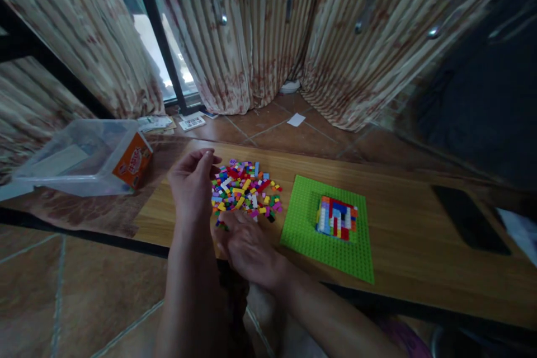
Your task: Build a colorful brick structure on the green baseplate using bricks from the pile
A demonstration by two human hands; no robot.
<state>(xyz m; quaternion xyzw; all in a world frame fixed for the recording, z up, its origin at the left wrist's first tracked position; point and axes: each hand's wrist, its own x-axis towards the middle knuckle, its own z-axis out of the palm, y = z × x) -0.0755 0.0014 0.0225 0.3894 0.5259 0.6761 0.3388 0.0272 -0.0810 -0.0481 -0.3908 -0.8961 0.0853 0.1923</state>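
Note:
A pile of small coloured bricks point(247, 189) lies on the low wooden table point(403, 246). My left hand point(192, 183) hovers at the pile's left edge, its fingers curled with fingertips pinched together; what they hold is too small to make out. At the pile's near edge my right hand point(246, 246) rests palm down, fingers bent over a few bricks. To the right lies a green baseplate point(306, 229) with a block of red, blue, white and yellow bricks point(337, 217) built on it.
A clear plastic box point(79, 159) with an orange carton point(133, 161) inside stands on the floor at left. A dark phone point(470, 217) lies on the table's right end. Curtains and a window are behind; papers lie on the tiled floor.

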